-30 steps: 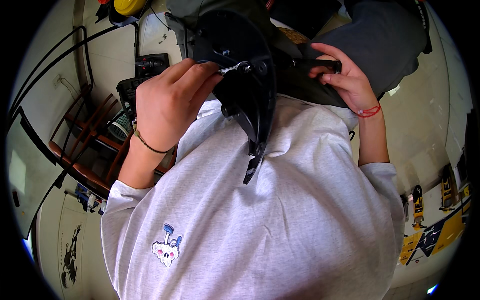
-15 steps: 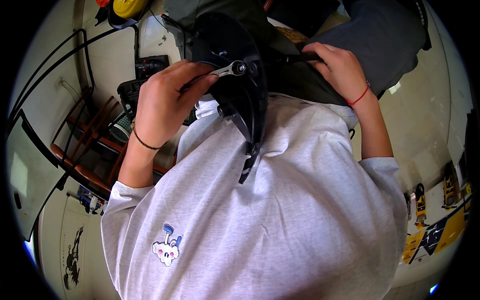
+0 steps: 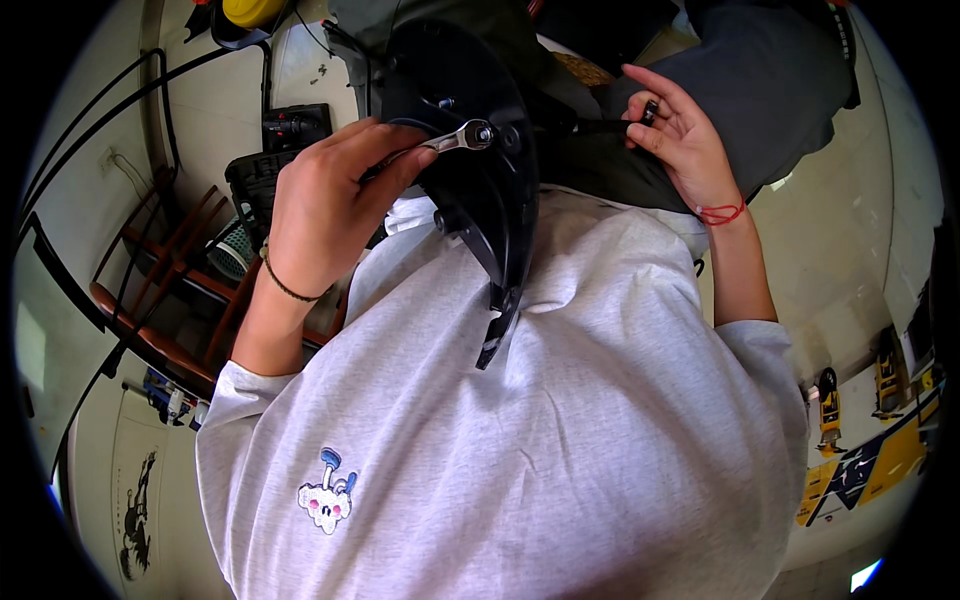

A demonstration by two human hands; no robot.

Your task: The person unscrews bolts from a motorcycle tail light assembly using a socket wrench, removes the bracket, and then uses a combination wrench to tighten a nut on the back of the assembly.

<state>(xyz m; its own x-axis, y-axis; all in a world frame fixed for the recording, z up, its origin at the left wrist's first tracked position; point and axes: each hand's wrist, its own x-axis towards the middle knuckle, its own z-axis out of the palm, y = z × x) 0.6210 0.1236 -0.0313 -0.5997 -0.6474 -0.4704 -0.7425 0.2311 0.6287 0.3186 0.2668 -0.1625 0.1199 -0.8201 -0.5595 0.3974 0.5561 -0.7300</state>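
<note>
My left hand (image 3: 325, 210) is closed on a silver wrench (image 3: 452, 143). Its ring end sits around a bolt or nut (image 3: 484, 134) on a curved black plastic part (image 3: 512, 215), which rests upright against my lap and shirt, its narrow tip pointing down. On the other side, my right hand (image 3: 690, 145) pinches a slim black-handled tool (image 3: 605, 127) between thumb and bent fingers, with the index finger stretched away. The tool runs left toward the black part; its far end is lost against dark cloth, so its kind cannot be told.
Black tool cases (image 3: 296, 125) lie on the floor to the left, beside a brown wooden chair (image 3: 190, 270) and a pale green basket (image 3: 232, 252). A yellow object (image 3: 252, 10) stands at the upper left. Yellow and black items (image 3: 828, 408) are at the right.
My right hand has loosened and turned over on the black tool, lifting its index finger so the tool's end shows. My left hand and the wrench have stayed nearly still.
</note>
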